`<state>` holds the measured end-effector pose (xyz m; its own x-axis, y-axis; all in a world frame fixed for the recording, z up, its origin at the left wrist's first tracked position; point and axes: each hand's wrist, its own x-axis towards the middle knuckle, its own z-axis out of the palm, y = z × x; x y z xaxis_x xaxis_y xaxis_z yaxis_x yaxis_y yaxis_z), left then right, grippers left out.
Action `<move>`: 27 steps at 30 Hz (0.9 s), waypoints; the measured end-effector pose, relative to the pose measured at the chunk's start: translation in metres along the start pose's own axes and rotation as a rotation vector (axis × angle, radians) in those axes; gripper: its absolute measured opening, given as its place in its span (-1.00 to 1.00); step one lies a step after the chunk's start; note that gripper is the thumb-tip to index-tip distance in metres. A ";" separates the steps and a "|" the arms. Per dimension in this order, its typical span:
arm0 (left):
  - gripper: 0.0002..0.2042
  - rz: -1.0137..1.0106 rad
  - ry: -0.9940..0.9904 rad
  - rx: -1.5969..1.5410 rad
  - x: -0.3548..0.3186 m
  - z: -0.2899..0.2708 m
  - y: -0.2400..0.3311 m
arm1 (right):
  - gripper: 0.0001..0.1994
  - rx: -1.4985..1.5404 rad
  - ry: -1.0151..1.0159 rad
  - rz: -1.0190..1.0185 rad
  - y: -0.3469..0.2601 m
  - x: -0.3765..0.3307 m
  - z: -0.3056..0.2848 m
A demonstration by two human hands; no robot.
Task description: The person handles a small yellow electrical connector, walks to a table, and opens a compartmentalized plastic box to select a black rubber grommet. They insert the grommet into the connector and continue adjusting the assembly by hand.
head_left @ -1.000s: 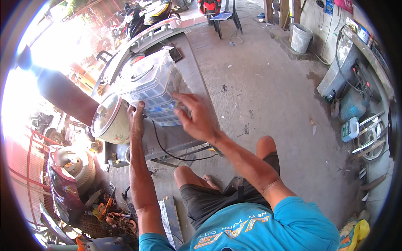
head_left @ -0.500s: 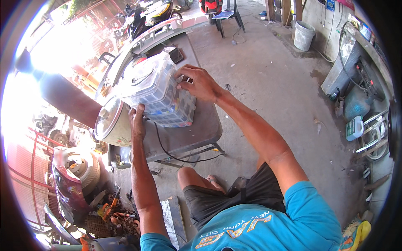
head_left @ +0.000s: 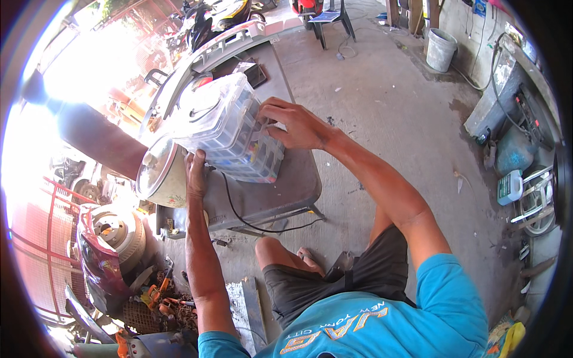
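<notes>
A tiered clear plastic storage box stands on a dark grey table, with small coloured items visible through its lower tiers. My left hand grips its near left corner; the thumb shows against the wall while the other fingers are mostly hidden. At the box's right side, my right hand has its fingers bent and closed on the edge of the upper tiers. The fingertips are partly hidden there. Right beside my left hand is a round pale pot with a glass lid.
A black cable hangs over the table's near edge. Behind the box lies a long grey car part. To the left are a wheel and a heap of chains and tools. A bucket stands far right.
My right hand has shifted slightly down along the box's right side, its fingers still against it. My left hand keeps its grip. The whole view has turned a little.
</notes>
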<state>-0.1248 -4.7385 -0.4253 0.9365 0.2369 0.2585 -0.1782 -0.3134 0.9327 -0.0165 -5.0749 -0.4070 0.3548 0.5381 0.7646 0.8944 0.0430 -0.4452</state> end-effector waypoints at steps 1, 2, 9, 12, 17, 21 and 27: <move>-0.20 0.039 0.012 -0.055 0.002 0.000 -0.003 | -0.73 -0.009 0.010 0.001 0.000 -0.003 -0.001; -0.22 0.075 0.030 -0.112 0.001 0.004 -0.004 | -0.71 0.054 -0.006 0.051 -0.001 -0.003 -0.004; -0.18 0.122 0.008 0.001 -0.004 0.003 0.015 | -0.32 0.274 0.115 0.508 0.003 0.019 -0.004; -0.23 0.068 -0.008 0.034 -0.013 0.010 0.035 | -0.15 0.182 0.002 0.496 0.020 0.032 -0.001; -0.22 0.083 0.009 0.059 -0.015 0.014 0.035 | -0.09 0.489 -0.059 0.449 0.028 0.041 0.006; -0.21 0.087 0.038 0.088 -0.015 0.011 0.036 | -0.10 0.536 -0.033 0.463 0.016 0.045 0.006; -0.25 0.073 0.061 0.102 -0.016 0.010 0.055 | -0.14 0.530 -0.050 0.445 0.012 0.058 0.000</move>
<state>-0.1470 -4.7692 -0.3806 0.9014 0.2649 0.3424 -0.2106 -0.4226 0.8815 0.0148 -5.0432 -0.3679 0.6325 0.6378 0.4396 0.4083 0.2077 -0.8889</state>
